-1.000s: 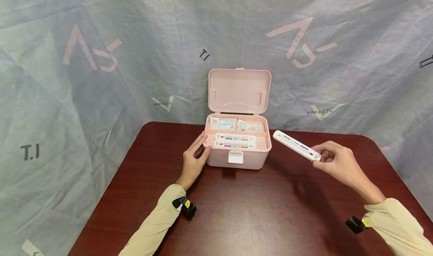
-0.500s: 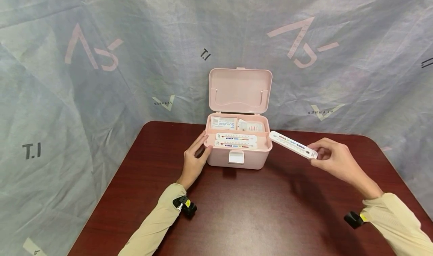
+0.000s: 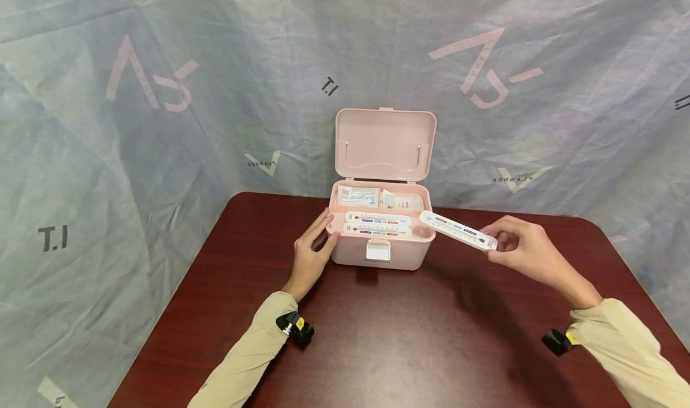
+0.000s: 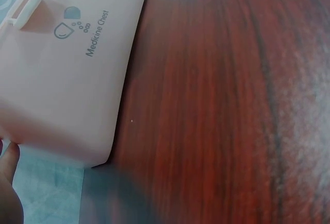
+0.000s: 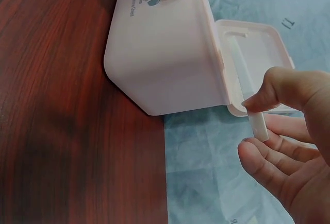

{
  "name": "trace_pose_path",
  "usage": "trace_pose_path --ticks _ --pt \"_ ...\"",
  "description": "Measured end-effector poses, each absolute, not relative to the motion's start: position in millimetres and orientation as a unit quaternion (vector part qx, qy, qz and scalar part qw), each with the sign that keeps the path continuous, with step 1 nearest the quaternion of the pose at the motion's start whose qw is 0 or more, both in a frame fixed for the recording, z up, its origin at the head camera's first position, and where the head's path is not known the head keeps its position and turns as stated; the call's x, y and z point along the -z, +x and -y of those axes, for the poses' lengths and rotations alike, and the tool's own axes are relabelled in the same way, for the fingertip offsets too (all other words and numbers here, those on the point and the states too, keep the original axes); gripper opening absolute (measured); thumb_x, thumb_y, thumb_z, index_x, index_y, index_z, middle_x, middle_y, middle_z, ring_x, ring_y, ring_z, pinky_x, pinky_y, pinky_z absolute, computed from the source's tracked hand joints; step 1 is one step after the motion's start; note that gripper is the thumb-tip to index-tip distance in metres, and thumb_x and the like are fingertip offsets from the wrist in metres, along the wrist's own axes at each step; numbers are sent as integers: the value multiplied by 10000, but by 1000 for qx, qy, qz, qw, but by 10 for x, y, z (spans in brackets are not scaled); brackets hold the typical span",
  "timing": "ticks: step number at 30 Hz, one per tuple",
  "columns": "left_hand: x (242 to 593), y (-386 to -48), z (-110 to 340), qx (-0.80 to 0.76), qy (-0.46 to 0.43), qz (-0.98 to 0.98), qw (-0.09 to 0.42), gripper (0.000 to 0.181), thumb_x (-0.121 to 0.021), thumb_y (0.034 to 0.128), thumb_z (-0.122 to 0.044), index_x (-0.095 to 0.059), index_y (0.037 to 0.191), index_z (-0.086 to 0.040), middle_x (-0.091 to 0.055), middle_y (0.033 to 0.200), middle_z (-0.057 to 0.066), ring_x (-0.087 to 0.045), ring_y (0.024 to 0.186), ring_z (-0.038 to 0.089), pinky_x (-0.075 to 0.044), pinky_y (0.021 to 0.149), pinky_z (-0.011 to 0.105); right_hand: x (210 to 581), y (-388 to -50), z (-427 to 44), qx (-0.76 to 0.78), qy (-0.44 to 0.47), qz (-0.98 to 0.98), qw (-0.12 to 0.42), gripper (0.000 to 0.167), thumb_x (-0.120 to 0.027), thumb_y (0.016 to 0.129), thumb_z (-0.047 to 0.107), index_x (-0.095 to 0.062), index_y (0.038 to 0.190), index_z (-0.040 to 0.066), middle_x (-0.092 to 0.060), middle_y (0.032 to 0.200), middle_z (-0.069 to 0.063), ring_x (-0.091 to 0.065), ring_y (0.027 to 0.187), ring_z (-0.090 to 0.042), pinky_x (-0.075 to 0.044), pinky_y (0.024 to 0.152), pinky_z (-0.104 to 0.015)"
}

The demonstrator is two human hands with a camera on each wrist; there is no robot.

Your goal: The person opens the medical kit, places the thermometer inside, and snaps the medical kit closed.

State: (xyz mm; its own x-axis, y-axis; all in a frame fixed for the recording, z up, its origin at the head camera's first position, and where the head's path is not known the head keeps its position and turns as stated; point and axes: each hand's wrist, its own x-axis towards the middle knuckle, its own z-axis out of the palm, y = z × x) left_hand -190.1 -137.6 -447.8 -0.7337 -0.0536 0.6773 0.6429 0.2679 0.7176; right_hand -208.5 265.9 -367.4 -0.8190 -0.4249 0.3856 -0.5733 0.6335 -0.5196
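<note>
A white thermometer strip (image 3: 458, 231) with a printed scale is pinched by its near end between the thumb and fingers of my right hand (image 3: 521, 246). Its far end reaches over the right rim of a pink medicine chest (image 3: 345, 253), whose lid (image 3: 385, 144) stands raised. Two similar thermometers (image 3: 377, 219) lie side by side in the chest's front compartment. Against the chest's left side rests my left hand (image 3: 312, 255), fingers extended and thumb near the front corner. In the left wrist view, only part of that hand (image 4: 10, 183) shows, touching the chest wall.
In the chest's rear compartment lie a packet marked "Surgical" (image 3: 358, 196) and a clear package (image 3: 401, 201). A white latch (image 3: 378, 250) hangs on the front. The chest stands on a dark red wooden table (image 3: 377, 336), with a grey printed cloth (image 3: 242, 66) behind.
My right hand has moved left with the thermometer, bringing its far end from beside the chest to over its right rim. The left hand stays against the chest.
</note>
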Motion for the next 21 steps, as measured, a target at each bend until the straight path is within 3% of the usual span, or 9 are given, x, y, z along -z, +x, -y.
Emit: trace_pose_path --ticks 21 --pt "4461 -1889 1361 571 -191 738 303 371 -652 850 64 -570 1205 138 -480 1333 289 -483 1213 406 -451 888 551 3622 -2208 -2525 -324 301 893 85 361 -763 663 -47 -690 987 94 -603 743 12 -557 577 -78 -453 507 -202"
